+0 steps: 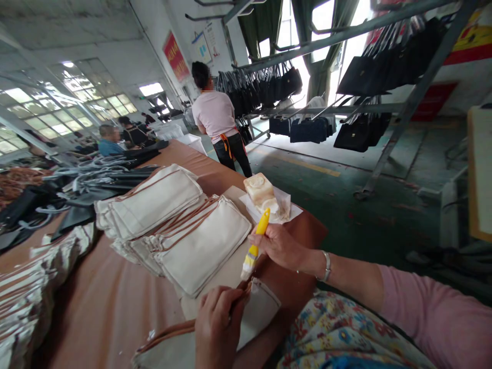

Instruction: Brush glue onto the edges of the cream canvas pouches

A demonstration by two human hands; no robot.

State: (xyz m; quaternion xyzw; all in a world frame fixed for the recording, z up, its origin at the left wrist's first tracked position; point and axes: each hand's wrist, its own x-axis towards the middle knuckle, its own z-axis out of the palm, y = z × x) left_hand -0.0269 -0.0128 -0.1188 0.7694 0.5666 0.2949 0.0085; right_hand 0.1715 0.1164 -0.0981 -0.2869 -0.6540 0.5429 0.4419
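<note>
My right hand [282, 247] grips a yellow-handled brush [254, 247], its pale bristles pointing down. The bristle tip is at or just above the brown edge of a cream fabric pouch [263, 305]. Closed over that brown-trimmed edge is my left hand [219, 320], which pinches the pouch at the table's near side. Behind the brush, a glue-smeared plastic container [261, 190] sits on white paper [294, 207] at the table corner. Two stacks of cream pouches with brown trim, a nearer stack [205, 241] and a farther stack [154, 197], lie left of my hands.
Brown sheeting covers the table [111, 292]. More cream pieces [42, 294] are piled at far left, with black bags [96, 197] behind. A person in a pink top [215, 113] stands beyond the table. A metal rack [400, 107] holds dark bags [361, 74] at right.
</note>
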